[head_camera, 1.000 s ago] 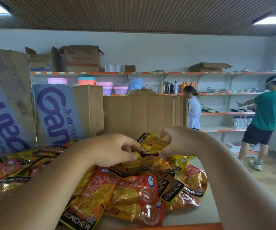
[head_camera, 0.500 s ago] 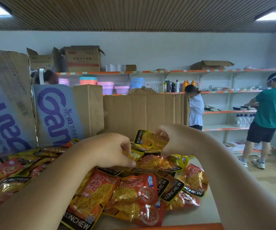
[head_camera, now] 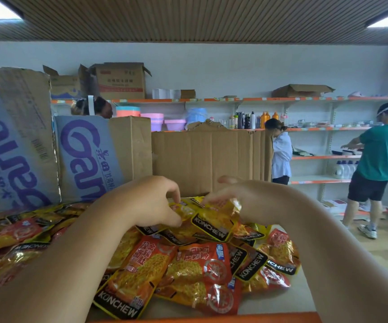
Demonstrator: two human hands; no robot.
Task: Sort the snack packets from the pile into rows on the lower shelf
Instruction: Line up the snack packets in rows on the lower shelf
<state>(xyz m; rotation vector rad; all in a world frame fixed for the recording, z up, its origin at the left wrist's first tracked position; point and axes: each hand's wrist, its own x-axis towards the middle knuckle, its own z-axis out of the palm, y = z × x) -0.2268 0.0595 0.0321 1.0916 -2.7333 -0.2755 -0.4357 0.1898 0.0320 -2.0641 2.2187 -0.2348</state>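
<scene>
A pile of orange and yellow KONCHEW snack packets (head_camera: 195,271) covers the pale shelf surface (head_camera: 279,301) in front of me. My left hand (head_camera: 151,201) reaches into the top of the pile, its fingers and thumb curled down and pinching a yellow packet (head_camera: 183,210). My right hand (head_camera: 232,194) hovers just to the right, fingers stretched toward the left and touching the yellow packet with the black KONCHEW band (head_camera: 216,220) that lies on top. More packets (head_camera: 13,236) lie spread at the left.
Cardboard boxes (head_camera: 90,155) and a cardboard sheet (head_camera: 207,159) stand behind the pile. The shelf's orange front edge (head_camera: 211,319) runs along the bottom. Three people work at the wall shelves (head_camera: 316,129): one in a teal shirt (head_camera: 379,157), one in white (head_camera: 280,152), one behind the boxes.
Both hands have dropped from a raised yellow packet down onto the pile. My right hand has loosened its pinch and stretched its fingers flat; my left hand has moved right.
</scene>
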